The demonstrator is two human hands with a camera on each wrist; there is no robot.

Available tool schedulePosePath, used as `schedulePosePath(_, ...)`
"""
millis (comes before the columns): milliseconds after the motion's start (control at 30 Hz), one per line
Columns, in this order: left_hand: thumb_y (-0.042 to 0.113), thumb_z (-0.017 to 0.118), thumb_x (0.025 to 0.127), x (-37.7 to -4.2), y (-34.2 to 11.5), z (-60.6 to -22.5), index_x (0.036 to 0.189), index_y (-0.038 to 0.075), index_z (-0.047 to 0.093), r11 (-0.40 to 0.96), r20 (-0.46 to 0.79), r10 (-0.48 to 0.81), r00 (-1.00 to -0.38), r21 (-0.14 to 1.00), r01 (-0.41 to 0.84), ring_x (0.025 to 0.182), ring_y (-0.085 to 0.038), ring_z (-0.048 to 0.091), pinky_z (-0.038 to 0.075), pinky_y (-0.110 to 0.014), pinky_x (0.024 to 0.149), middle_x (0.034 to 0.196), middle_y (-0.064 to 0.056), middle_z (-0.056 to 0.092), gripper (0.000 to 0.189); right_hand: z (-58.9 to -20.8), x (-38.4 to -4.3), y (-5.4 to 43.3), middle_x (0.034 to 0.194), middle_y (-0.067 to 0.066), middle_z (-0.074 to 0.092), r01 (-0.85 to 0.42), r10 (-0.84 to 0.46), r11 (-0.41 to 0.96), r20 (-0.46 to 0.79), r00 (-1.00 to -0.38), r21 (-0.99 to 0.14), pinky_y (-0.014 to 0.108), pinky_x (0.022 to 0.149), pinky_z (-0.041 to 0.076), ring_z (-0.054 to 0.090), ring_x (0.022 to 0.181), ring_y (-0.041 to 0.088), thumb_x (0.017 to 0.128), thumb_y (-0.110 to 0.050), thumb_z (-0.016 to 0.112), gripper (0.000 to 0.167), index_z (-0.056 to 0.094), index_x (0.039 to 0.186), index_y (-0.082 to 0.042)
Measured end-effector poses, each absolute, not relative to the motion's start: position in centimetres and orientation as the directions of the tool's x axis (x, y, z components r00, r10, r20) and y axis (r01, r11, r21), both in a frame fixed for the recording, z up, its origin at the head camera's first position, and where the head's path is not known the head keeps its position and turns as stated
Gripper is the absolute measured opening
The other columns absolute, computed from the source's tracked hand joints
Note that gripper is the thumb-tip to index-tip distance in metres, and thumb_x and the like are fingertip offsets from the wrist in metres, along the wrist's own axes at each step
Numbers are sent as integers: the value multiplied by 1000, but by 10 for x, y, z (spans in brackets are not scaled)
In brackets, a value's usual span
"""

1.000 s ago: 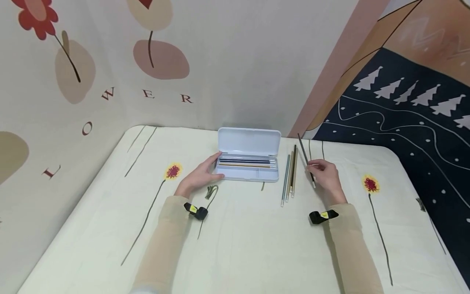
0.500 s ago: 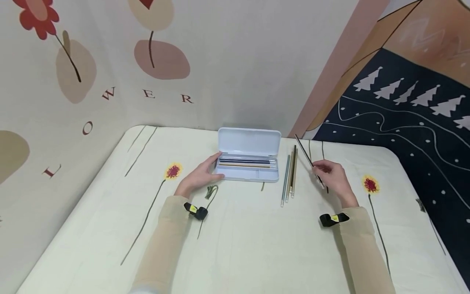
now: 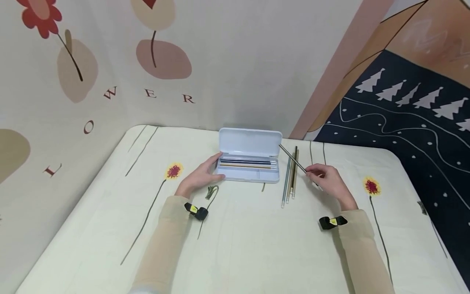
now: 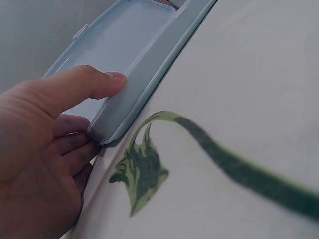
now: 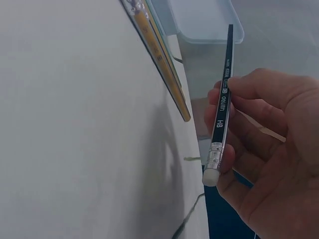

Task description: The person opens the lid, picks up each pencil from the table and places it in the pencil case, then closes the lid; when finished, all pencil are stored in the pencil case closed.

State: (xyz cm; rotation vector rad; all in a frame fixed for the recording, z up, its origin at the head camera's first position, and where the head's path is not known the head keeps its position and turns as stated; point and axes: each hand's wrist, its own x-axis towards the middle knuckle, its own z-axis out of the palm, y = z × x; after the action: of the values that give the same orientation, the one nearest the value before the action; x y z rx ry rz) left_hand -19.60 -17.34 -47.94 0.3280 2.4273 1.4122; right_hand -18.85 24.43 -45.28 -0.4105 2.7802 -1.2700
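A pale blue pencil case (image 3: 240, 174) stands with its lid up on the table, several pencils (image 3: 246, 164) lying in its back compartment. My left hand (image 3: 200, 176) holds the case's left end, thumb (image 4: 107, 84) on the front wall and fingers round the corner. My right hand (image 3: 328, 179) pinches a dark pencil (image 3: 292, 157) with thumb and fingers, its white eraser end toward me and its other end tilted up toward the case. In the right wrist view "HB" shows on this pencil (image 5: 222, 107).
Several loose pencils (image 3: 292, 173), gold and blue-green, lie side by side just right of the case. The white tablecloth (image 3: 253, 245) bears printed flowers. A patterned cloth wall (image 3: 235, 73) rises behind the table.
My right hand first moves right and toward me with the dark pencil, then slightly back left. The pencil's far end swings left over the loose pencils. My left hand stays on the case.
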Motion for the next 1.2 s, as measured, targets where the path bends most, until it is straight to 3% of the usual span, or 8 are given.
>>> schedulePosePath(233,16,71,87,-198,-173,-481,155,10,20,496,-136,354,-925,866,63,145,-31,11,11,-48,116,158,-12,19,86,-458,-193,233,92,15,69,-263,-314,598,80,-946,-757,23,61,48,58,74,20,91,0,62,17,69,105,6)
schedulePosePath(967,15,71,87,-197,-173,-479,155,8,19,491,-134,349,-928,869,59,145,-31,12,11,-48,116,158,-13,18,85,-457,-205,177,96,14,67,-420,-397,573,210,-894,-704,28,61,46,53,73,20,93,1,60,18,71,106,5)
schedulePosePath(1200,15,71,87,-197,-173,-479,155,9,18,490,-138,350,-927,870,55,145,-31,11,9,-48,116,159,-13,17,86,-458,-210,158,104,18,68,-442,-423,563,216,-880,-698,39,73,52,62,87,25,94,-1,60,19,71,108,5)
